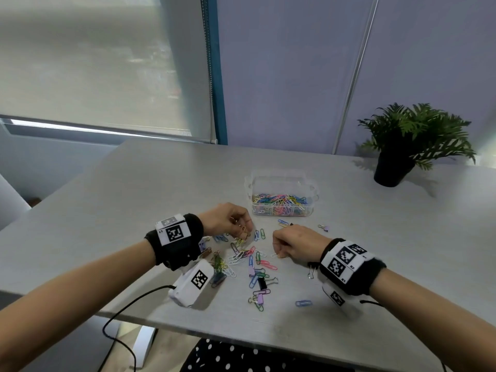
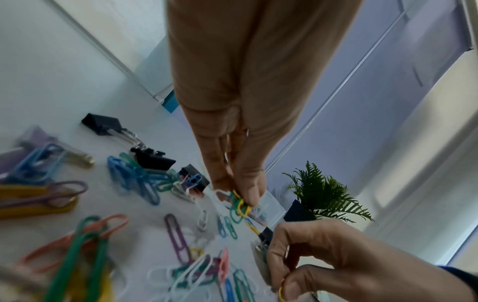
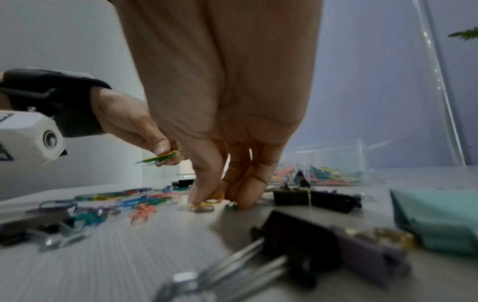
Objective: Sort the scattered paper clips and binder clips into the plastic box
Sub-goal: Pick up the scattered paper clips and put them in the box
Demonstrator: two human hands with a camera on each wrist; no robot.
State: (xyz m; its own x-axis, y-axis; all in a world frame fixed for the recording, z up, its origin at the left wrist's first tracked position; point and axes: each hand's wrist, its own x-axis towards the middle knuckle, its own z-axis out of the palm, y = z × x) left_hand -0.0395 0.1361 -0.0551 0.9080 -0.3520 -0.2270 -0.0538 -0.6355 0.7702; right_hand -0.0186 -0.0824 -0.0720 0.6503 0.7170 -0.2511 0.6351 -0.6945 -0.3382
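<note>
Coloured paper clips [image 1: 249,264] and binder clips [image 1: 262,283] lie scattered on the grey table [image 1: 134,189]. My left hand [image 1: 243,233] hovers over the pile and pinches a small bunch of yellow and green paper clips [image 2: 240,206] between thumb and fingertips. My right hand [image 1: 277,253] is down at the table surface, its fingertips [image 3: 201,196] pinching a yellowish paper clip [image 3: 207,203]. The clear plastic box [image 1: 283,183], partly filled with paper clips, stands just behind both hands.
A potted fern [image 1: 402,146] stands at the back right of the table. Black and purple binder clips [image 3: 315,199] lie right of my right hand, and a teal object [image 3: 439,220] nearer the wrist. A cable [image 1: 126,307] hangs off the front edge.
</note>
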